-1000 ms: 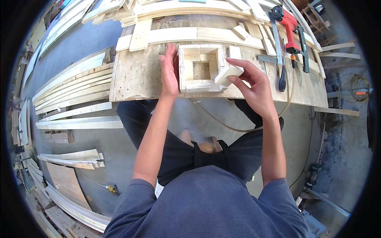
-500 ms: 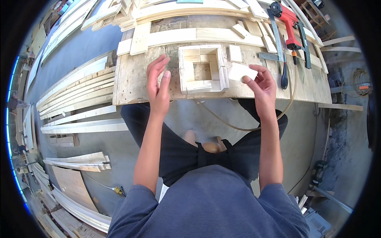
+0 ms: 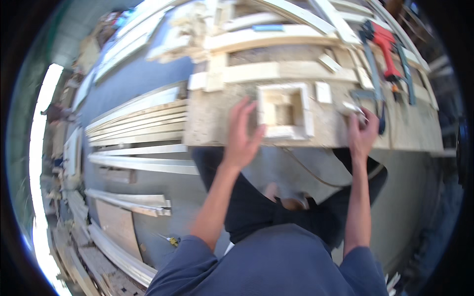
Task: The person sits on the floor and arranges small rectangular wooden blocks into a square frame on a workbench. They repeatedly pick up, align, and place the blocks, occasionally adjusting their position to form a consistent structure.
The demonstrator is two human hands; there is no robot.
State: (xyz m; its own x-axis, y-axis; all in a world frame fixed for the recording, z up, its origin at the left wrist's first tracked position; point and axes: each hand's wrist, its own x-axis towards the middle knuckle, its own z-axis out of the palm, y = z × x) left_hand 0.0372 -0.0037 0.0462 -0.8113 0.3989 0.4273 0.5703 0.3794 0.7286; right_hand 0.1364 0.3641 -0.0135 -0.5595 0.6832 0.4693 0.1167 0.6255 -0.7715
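Wooden box (image 3: 286, 133) | left fingers (image 3: 238, 119) spread beside it | right fingers (image 3: 354, 127) pinching pale block (image 3: 351, 106) | metal square (image 3: 374, 69): markings blurred

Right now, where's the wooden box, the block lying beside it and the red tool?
Wooden box (image 3: 283, 132), head view: near side.
Block (image 3: 323, 92), head view: upper face.
Red tool (image 3: 386, 48), head view: red body.

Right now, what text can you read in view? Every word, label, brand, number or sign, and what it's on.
None legible; the view is motion-blurred.
Red tool: too blurred to read any lettering.
Metal square: no scale or numbers readable.
Wooden box frame: no lettering visible.
Wood block in the right hand: none visible, though mostly covered and blurred.
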